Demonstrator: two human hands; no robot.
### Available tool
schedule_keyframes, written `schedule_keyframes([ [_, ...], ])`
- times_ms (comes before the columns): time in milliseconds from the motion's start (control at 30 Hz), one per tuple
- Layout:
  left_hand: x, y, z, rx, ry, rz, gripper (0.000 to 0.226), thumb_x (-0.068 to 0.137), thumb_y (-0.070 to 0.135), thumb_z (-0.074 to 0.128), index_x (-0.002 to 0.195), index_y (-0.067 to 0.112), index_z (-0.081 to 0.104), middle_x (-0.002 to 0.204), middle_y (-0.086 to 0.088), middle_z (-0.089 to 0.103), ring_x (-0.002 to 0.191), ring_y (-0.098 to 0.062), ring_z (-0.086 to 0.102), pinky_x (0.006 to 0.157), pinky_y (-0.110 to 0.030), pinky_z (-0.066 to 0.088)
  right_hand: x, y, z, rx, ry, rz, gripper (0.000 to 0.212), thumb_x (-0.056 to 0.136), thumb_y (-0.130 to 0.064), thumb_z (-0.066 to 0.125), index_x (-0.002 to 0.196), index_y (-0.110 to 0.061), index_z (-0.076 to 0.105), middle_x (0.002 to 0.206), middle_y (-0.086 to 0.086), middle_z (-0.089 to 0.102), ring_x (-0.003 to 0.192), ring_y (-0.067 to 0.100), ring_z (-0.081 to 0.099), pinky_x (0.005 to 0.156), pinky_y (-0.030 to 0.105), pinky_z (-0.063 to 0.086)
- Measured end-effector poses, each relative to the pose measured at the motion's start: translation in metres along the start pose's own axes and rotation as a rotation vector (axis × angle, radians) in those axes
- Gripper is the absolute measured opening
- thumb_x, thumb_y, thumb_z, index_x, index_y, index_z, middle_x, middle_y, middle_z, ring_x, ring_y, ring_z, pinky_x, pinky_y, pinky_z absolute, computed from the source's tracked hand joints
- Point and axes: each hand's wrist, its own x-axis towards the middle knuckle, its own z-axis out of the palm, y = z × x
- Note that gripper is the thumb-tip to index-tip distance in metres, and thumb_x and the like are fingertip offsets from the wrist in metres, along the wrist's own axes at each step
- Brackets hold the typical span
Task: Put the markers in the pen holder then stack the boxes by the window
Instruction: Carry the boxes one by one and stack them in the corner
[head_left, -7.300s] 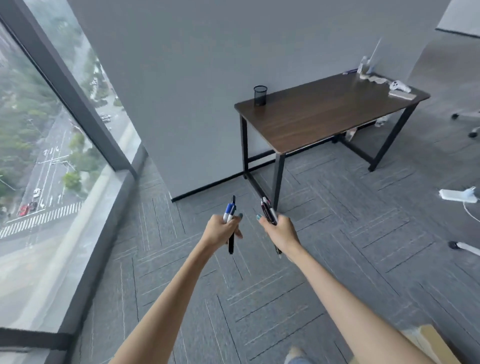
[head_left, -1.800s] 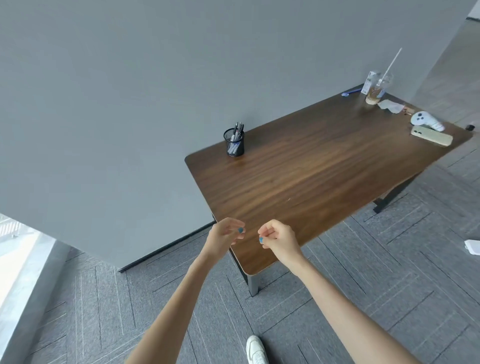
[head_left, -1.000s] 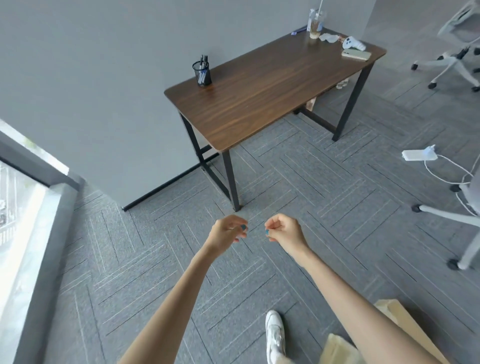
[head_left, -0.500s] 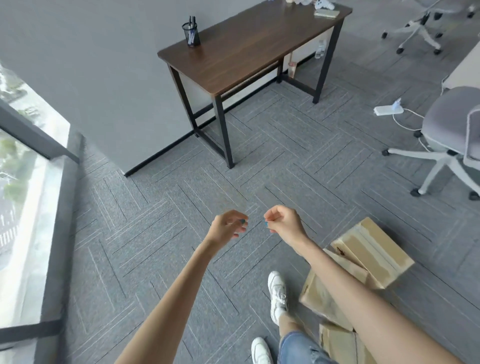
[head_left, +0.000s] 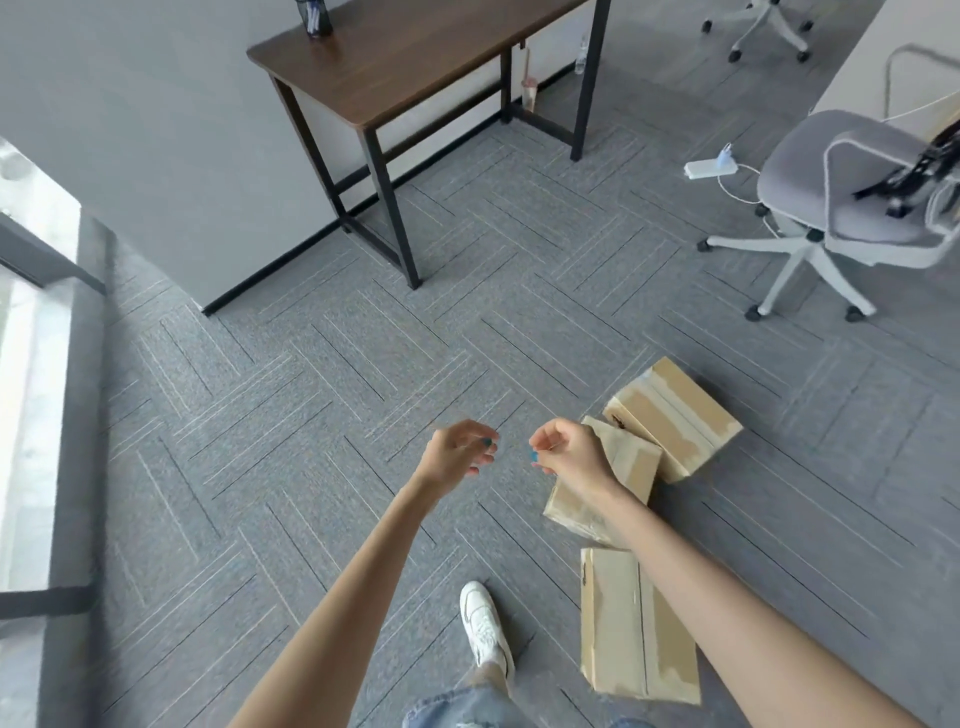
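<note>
Boxes: three taped cardboard ones lie on the grey carpet at the right, one (head_left: 675, 415) touching the second (head_left: 631, 467), the third (head_left: 636, 629) nearer the white shoe (head_left: 485, 629). No writing is readable on them. Markers stand in one pen holder (head_left: 313, 18) on the table (head_left: 415, 57). Left hand (head_left: 457, 457) and right hand (head_left: 569, 457) hang loosely curled, holding nothing. One window (head_left: 31, 364) lies left.
</note>
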Motion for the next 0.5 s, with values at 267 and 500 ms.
schedule_keyframes([
  [267,-0.085,-0.021,0.156,-0.036,0.085,0.006,0.022,0.098,0.011,0.050,0.114,0.004,0.064,0.108,-0.013,0.069,0.093,-0.022,0.068,0.083,-0.036,0.054,-0.102,0.110,-0.095,-0.003,-0.024,-0.017,0.031,0.079,0.009,0.062,0.070,-0.021,0.059,0.079,-0.001,0.063,0.073,0.017,0.064,0.059,0.024,0.050],
  [500,-0.166,-0.042,0.290,-0.171,0.122,-0.069,0.022,0.097,0.008,0.049,0.113,0.002,0.064,0.099,-0.009,0.067,0.071,-0.004,0.066,0.067,-0.021,0.049,-0.196,0.206,-0.151,0.023,-0.075,0.039,0.034,0.078,0.013,0.059,0.067,-0.019,0.058,0.071,-0.002,0.061,0.063,0.017,0.060,0.056,0.032,0.047],
])
